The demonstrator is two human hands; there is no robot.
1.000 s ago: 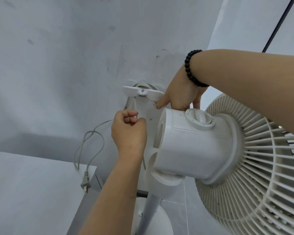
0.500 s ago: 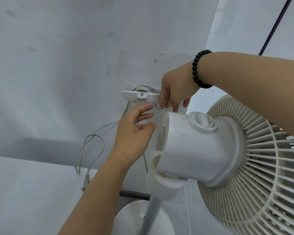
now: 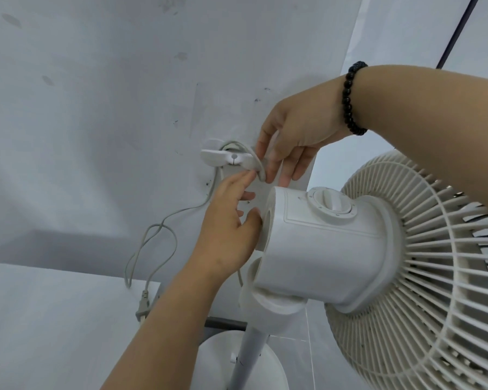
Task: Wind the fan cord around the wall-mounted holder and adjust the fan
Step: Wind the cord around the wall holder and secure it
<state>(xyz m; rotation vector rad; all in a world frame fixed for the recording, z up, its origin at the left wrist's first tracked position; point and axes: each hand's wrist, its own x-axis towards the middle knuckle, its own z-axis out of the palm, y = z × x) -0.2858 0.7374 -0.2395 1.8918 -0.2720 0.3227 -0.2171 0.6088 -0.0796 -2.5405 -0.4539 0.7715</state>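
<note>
Against the scuffed white wall, our hands loop the grey fan cord over the white wall-mounted plastic holder: right hand at two o'clock pinches it, left hand touches with straight fingers.

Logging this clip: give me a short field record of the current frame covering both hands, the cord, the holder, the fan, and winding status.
left hand: fingers extended, tips touching the cord loop beside the holder
right hand: fingers pinching the cord loop at the holder's right end
cord: grey, looped over the holder, slack hanging down the wall
plug: dangling free below
holder: white, on the wall
fan: white pedestal fan, motor housing toward the camera
winding status: under way, slack remains
</note>
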